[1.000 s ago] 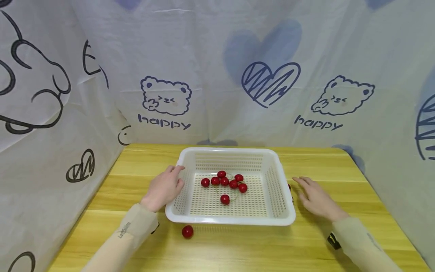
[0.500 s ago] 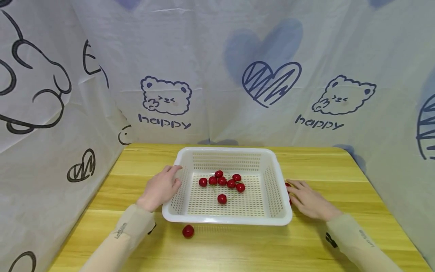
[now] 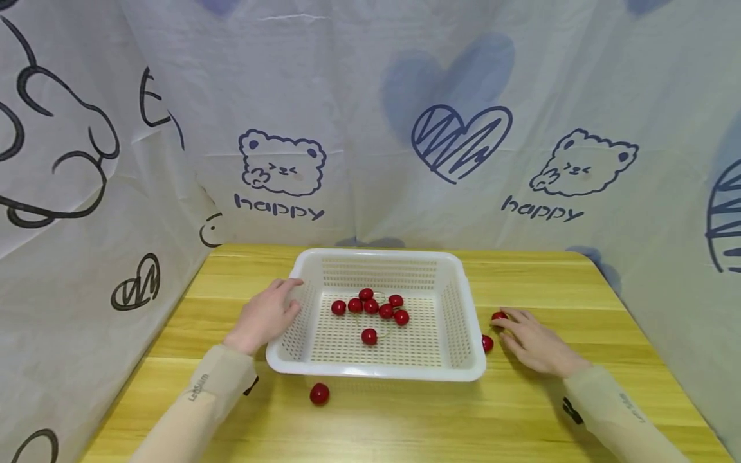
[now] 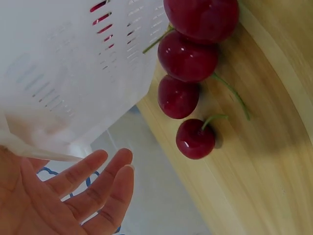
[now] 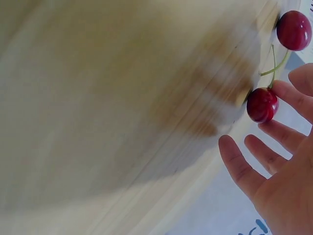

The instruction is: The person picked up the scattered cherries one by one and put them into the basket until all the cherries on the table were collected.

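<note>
A white plastic basket point(image 3: 376, 371) stands on the table with several red cherries point(image 3: 369, 336) on its floor. My left hand point(image 3: 265, 316) holds its left rim, the thumb inside and the fingers outside. In the left wrist view several stemmed cherries point(image 4: 188, 56) lie on the table beside the basket wall. To the right of the basket my right hand point(image 3: 535, 341) reaches over the table, fingers loosely spread. Its fingertips touch a cherry point(image 5: 262, 105), whose stem crosses that of a second cherry point(image 5: 294, 30). That second one sits by the basket's right side.
One cherry point(image 3: 320, 393) lies in front of the basket near its left corner. The wooden table point(image 3: 405, 424) is bounded at the back and sides by a pale printed cloth point(image 3: 370, 128).
My left hand and the basket have shifted left, the cherries inside moving along. My right hand came in to the cherries at the right, and these now show beside the basket.
</note>
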{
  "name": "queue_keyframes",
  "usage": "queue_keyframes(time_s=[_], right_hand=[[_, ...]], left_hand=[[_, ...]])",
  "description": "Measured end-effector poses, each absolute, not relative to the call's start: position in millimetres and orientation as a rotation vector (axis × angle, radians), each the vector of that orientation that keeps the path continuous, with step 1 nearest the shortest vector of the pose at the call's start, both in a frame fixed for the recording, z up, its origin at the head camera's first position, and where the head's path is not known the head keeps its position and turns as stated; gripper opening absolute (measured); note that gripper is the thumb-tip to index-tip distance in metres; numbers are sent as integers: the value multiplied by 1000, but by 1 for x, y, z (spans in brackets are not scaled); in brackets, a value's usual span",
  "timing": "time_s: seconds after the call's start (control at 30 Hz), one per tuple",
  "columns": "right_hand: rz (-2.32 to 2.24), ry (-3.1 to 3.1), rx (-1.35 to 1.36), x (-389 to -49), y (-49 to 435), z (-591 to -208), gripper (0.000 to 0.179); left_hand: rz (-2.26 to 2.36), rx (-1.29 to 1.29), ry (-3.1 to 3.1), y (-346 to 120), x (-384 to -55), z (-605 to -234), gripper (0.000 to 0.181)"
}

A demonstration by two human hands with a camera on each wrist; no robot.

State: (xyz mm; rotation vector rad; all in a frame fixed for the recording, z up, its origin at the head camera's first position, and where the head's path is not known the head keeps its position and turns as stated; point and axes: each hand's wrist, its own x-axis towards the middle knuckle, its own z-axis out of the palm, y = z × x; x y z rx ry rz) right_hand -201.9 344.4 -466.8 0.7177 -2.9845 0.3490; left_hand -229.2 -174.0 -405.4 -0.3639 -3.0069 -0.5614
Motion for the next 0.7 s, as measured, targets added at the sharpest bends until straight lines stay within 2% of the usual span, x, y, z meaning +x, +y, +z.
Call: queue_keyframes(time_s=[0.2, 0.47, 0.7], right_hand=[[400, -2974, 694, -201, 348, -467, 38], [560, -2899, 647, -208, 349, -465, 59], [673, -2929, 596, -217, 346, -465, 66]], left_hand=[[-567, -375, -3011, -181, -231, -403, 50], [-593, -371, -3009, -187, -233, -405, 51], [-759, -370, -3042, -188, -236, -409, 54]])
